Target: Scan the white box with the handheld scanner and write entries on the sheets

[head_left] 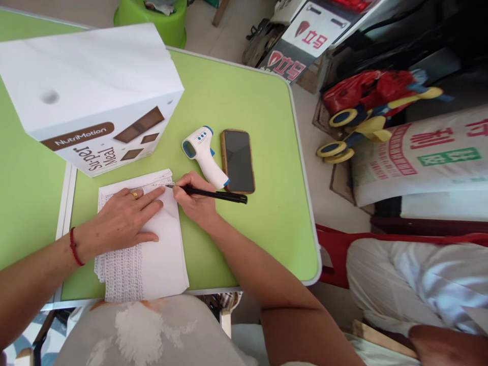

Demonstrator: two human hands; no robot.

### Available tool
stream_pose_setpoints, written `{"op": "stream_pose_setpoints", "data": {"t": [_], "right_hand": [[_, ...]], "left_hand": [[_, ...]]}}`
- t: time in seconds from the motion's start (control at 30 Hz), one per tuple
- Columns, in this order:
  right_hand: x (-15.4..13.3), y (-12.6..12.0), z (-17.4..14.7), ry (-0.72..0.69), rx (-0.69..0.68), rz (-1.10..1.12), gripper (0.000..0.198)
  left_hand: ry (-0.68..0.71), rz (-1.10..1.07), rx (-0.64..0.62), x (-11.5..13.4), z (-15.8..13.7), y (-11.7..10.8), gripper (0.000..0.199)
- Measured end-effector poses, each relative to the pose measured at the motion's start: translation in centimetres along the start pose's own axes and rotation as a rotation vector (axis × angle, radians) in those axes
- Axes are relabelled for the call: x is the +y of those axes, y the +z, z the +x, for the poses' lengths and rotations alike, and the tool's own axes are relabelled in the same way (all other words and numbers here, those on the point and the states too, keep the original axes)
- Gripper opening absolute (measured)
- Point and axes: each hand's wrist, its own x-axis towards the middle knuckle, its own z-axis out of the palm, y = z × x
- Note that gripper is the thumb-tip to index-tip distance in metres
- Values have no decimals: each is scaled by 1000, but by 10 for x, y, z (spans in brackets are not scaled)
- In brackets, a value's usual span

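Observation:
My right hand grips a black pen, its tip touching the top of a sheet of white paper. Dense handwriting covers the left part of the stacked sheets. Flat on the paper lies my left hand, fingers stretched toward the pen tip, with a gold ring and a red cord bracelet on it. Just beyond the right hand rests a white and blue infrared thermometer. A phone with a dark screen and brown case lies beside it.
A large white NutriMotion box stands on the green table at the back left. Beyond the table are a green stool, a printed sack and a yellow-blue wheeled object. Another person's leg is at the right.

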Motion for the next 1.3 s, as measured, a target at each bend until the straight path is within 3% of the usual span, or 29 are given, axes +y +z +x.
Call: {"op": "stream_pose_setpoints", "data": {"t": [1.3], "right_hand": [[0, 0, 0, -18, 12, 35, 14]], "left_hand": [[2, 11, 12, 0, -1, 0, 46]]}}
